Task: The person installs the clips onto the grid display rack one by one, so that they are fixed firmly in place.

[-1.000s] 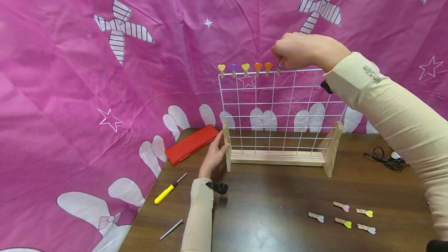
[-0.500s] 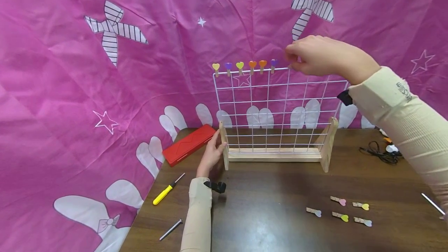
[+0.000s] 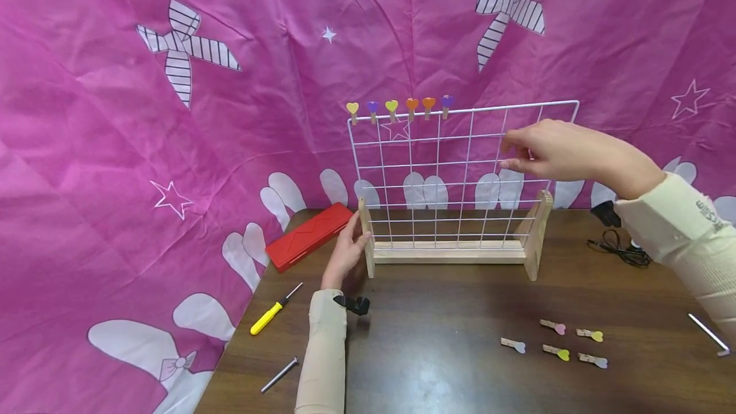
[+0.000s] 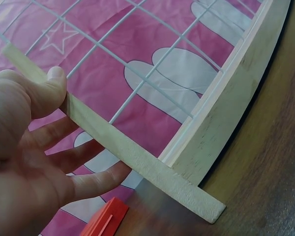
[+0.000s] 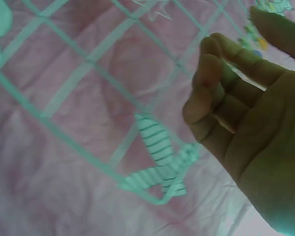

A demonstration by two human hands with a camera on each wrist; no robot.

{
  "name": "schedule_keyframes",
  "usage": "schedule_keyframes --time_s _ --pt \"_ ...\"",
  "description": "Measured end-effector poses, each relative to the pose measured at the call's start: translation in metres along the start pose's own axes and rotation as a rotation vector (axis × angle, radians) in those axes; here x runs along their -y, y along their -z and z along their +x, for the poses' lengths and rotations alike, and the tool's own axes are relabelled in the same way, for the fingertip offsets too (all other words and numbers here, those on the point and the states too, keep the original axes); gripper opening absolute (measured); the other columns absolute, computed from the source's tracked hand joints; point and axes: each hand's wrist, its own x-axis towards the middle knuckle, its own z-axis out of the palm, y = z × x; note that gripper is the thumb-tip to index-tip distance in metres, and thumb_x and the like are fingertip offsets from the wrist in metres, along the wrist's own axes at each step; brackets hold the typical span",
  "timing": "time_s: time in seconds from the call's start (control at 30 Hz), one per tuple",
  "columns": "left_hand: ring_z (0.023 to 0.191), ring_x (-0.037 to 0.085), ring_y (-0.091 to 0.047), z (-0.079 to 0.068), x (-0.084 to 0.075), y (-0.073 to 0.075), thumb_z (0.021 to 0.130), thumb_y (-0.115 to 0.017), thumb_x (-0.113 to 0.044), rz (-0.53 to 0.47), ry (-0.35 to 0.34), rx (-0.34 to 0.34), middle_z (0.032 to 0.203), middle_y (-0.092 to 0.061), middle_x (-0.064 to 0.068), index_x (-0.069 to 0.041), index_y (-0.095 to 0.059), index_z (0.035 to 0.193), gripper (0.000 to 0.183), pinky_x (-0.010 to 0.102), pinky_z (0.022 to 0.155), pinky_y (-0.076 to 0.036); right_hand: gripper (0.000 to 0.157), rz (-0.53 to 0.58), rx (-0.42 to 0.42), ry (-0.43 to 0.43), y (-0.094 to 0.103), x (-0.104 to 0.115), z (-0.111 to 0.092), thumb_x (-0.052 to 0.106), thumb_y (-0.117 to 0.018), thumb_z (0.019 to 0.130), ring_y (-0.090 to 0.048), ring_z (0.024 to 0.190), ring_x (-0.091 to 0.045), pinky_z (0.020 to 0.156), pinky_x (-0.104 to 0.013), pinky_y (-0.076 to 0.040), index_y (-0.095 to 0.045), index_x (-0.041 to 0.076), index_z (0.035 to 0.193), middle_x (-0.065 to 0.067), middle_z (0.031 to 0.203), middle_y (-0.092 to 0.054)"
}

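A white wire grid rack (image 3: 454, 165) stands upright in a wooden base. My left hand (image 3: 345, 254) grips the rack's left wooden upright (image 4: 137, 155), thumb on its near edge and fingers behind. Several heart clothespins line the left half of the top wire, the rightmost a purple one (image 3: 446, 106). In front of the grid's right side, my right hand (image 3: 560, 149) hovers with loosely bent fingers and nothing in them; the right wrist view shows its thumb apart from the fingers (image 5: 206, 73). More heart clothespins lie on the table at front right, among them a lime one (image 3: 556, 352).
A red case (image 3: 307, 236) lies by the left upright. Nearer on the left are a yellow screwdriver (image 3: 276, 310) and a metal bolt (image 3: 279, 374). At the right lie a black cable (image 3: 620, 249) and a metal rod (image 3: 708, 334). A pink curtain (image 3: 259, 82) hangs behind.
The right hand has let go of the purple clothespin on the top wire and moved right and down. The left hand keeps its grip on the upright. The head view has shifted slightly.
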Motion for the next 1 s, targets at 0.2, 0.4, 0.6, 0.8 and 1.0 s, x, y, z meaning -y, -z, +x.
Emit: schedule_keyframes --time_s 0.2,0.4,0.6,0.8,1.0 --pt "0.123 0.038 -0.041 0.0 0.002 0.001 0.089 -0.052 0.005 -0.004 0.005 -0.004 0.137 -0.038 0.029 0.002 -0.023 0.144 0.063 0.05 0.097 -0.038 0.022 0.008 -0.036 -0.005 -0.038 -0.013 -0.03 0.034 -0.066 0.084 -0.041 0.051 0.0 0.049 -0.023 -0.038 -0.06 0.016 0.095 0.017 0.059 -0.045" --pt "0.125 0.037 -0.039 0.001 0.004 0.002 0.09 -0.052 0.005 -0.012 0.007 0.003 0.139 -0.036 0.028 0.002 -0.022 0.144 0.063 0.049 0.099 -0.035 0.032 0.044 -0.06 -0.031 -0.086 -0.022 -0.067 0.044 -0.069 0.078 -0.039 0.049 0.002 0.044 -0.02 -0.034 -0.056 0.018 0.091 0.019 0.058 -0.043" --pt "0.127 0.036 -0.037 0.003 0.004 0.001 0.089 -0.052 0.006 -0.016 -0.003 0.009 0.141 -0.034 0.026 0.002 -0.021 0.144 0.063 0.047 0.1 -0.034 0.045 0.081 0.003 -0.176 -0.131 -0.025 -0.104 0.055 -0.069 0.073 -0.036 0.049 0.001 0.043 -0.022 -0.031 -0.059 0.017 0.096 0.017 0.058 -0.041" --pt "0.126 0.036 -0.039 0.003 0.006 0.001 0.09 -0.052 0.005 -0.013 0.012 0.011 0.14 -0.035 0.026 0.0 -0.022 0.145 0.063 0.047 0.099 -0.036 0.03 0.105 0.002 -0.205 -0.171 -0.026 -0.137 0.049 -0.066 0.079 -0.035 0.049 0.002 0.044 -0.021 -0.029 -0.058 0.022 0.09 0.02 0.056 -0.036" --pt "0.125 0.036 -0.039 0.003 0.005 0.002 0.09 -0.053 0.004 0.005 0.029 0.004 0.141 -0.035 0.025 -0.001 -0.022 0.145 0.064 0.047 0.098 -0.037 0.034 0.15 0.087 -0.214 -0.198 -0.024 -0.161 0.052 -0.065 0.079 -0.034 0.049 0.003 0.043 -0.02 -0.029 -0.059 0.02 0.091 0.02 0.057 -0.038"
